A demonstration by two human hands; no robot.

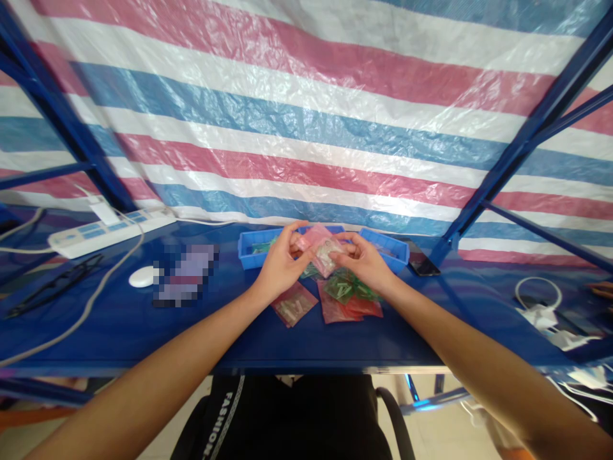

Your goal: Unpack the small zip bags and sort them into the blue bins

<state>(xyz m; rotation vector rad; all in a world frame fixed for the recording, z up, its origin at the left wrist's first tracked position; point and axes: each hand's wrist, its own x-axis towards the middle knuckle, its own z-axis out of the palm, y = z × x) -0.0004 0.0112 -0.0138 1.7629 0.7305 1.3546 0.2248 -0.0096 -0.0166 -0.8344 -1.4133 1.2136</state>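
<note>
Between my two hands I hold up a small pink plastic bag with pale contents I cannot make out. My left hand pinches its left side, and my right hand grips its right side with thumb and fingers. Below on the blue table lies a pink bag with light pieces in it. Beside it, under my right hand, a green bag overlaps a reddish bag. Behind my hands stand a left blue bin and a right blue bin, both partly hidden.
A white power strip, its cable, black glasses and a round white case lie on the left, near a blurred-out object. A black phone rests by the right bin. White chargers sit far right. Striped sheeting hangs behind.
</note>
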